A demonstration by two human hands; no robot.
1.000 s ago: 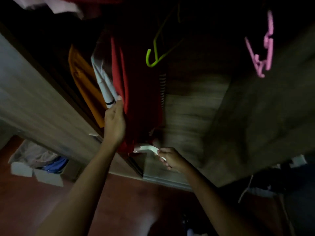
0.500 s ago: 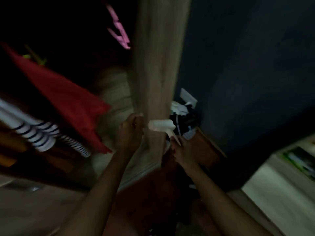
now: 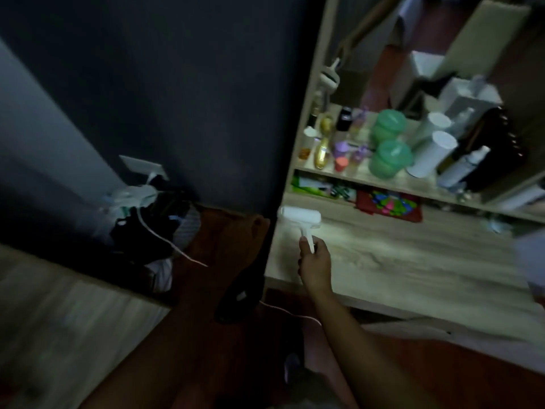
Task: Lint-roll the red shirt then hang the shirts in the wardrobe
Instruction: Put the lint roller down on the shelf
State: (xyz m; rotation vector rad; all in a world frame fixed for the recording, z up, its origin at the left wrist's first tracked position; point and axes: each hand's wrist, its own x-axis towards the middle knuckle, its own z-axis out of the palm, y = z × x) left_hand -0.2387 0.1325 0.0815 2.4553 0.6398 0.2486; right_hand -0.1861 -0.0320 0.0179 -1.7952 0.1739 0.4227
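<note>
Lint roller [image 3: 300, 217]: head up, handle pinched in the right hand [image 3: 315, 262], over the near-left corner of the table [image 3: 398, 261]. Left hand [image 3: 250, 234] is just left of the roller, in shadow; finger pose cannot be told.

Beyond the right hand, on a shelf [image 3: 368, 180]: two green tubs [image 3: 390, 156], lids on, contents hidden.

Half a second ago the left hand sat right at the roller head beside the wardrobe; now they are apart.

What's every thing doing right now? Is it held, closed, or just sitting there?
White plastic lint roller: held by its handle, roller end over the pale wooden desk.
Right hand: gripping the roller's handle.
Left hand: in shadow, too dark to tell.
Green plastic tub: lid on, standing on the wooden shelf.
</note>
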